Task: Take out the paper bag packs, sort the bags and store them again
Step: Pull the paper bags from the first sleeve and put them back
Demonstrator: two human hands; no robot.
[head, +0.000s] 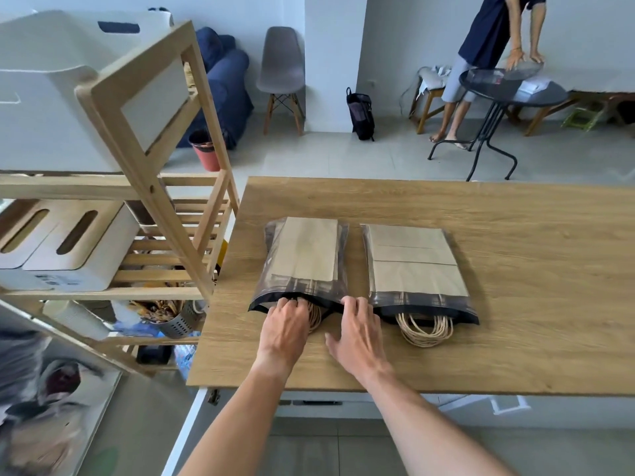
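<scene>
Partly hidden: left hand (286,322) fingertips inside left pack (302,262) mouth, grip unclear; right hand (357,329) flat, empty.

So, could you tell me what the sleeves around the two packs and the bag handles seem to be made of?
Sleeves: likely thin plastic film; glossy, see-through, brown paper showing through, dark band at the mouth. Handles: apparently twisted paper cord; tan, matte, rope-like loops.
</scene>
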